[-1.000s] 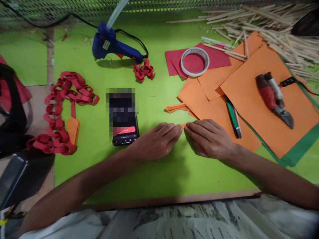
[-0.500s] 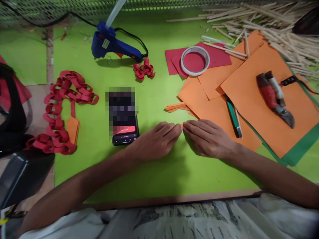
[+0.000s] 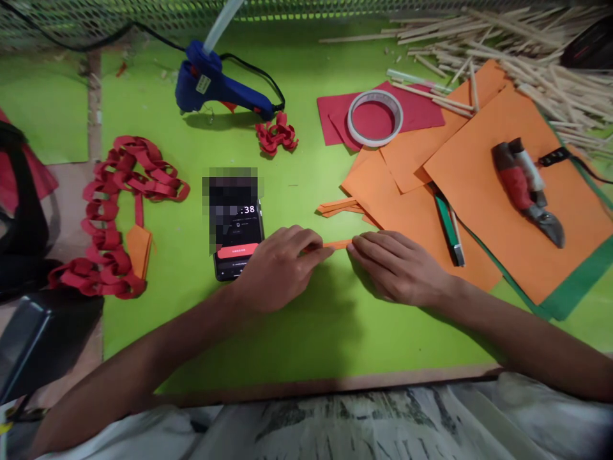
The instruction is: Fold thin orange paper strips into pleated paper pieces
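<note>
Fingers [image 3: 318, 257] clamped: left hand [image 3: 275, 271] and right hand [image 3: 400, 267] pinch a narrow, folded orange paper strip [image 3: 340, 245], right of the black rectangular phone [image 3: 238, 233], presumably to press creases flat.

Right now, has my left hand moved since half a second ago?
Yes. The left hand has shifted left, toward the phone, covering more of its lower right corner; more of the orange strip shows between it and the right hand.

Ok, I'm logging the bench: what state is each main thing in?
Orange strip, straight, held by left hand and right hand
Phone, screen lit
Red paper chain, linked, bunched
Glue gun, stick inserted
Tape roll, lying flat
Green cutter, lying flat; blade unclear
Hand tool, handles together
</note>
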`<state>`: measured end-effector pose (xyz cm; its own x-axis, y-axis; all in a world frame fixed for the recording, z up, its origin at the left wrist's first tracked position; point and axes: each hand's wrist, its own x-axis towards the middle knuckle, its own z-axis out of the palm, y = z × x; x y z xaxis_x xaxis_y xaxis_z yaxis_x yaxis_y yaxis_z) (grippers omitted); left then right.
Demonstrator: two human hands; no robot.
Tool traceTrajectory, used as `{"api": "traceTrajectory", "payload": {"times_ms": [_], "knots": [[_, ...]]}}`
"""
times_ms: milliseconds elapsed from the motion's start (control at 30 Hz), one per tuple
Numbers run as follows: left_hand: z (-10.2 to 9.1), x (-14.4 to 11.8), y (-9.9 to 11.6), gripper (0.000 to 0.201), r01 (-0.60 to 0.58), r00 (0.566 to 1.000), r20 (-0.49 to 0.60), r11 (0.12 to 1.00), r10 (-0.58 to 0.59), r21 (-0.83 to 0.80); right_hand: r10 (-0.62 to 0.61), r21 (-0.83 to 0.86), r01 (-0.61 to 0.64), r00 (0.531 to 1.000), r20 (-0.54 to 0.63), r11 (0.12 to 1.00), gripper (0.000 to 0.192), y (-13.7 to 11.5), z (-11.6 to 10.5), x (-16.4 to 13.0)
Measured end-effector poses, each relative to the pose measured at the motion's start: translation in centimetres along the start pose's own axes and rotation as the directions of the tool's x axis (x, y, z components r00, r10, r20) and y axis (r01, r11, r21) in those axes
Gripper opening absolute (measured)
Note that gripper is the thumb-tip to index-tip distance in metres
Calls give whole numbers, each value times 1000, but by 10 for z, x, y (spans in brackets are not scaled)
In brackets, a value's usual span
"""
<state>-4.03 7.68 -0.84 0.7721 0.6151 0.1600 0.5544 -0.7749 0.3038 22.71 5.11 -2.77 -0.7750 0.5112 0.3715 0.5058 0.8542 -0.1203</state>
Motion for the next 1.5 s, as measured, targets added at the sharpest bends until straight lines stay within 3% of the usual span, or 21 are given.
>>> {"api": "traceTrajectory", "payload": {"times_ms": [233,367,700,933,1067,1300,1500], "knots": [[-6,-3,1,29,242,970,88,950,-229,-197,-6,37,6,1000,5,999,32,0,-1,2],[-11,-2,0,28,321,946,113,927,-304,-192,-40,15,40,999,23,999,33,2,-2,2],[-9,0,-3,24,289,956,122,929,-267,-232,-45,-24,46,998,38,999,36,1,-1,0],[-4,-1,-2,24,243,968,109,957,-228,-159,-40,-16,41,998,45,999,38,1,-1,1],[-4,2,1,23,296,952,122,946,-281,-134,-36,-10,36,999,36,999,39,1,-1,1],[-10,10,3,17,462,886,142,858,-441,-225,-34,-5,34,998,52,999,40,1,0,1],[-9,10,-1,15,448,894,106,866,-436,-222,-28,-26,31,996,81,999,43,1,0,5]]}}
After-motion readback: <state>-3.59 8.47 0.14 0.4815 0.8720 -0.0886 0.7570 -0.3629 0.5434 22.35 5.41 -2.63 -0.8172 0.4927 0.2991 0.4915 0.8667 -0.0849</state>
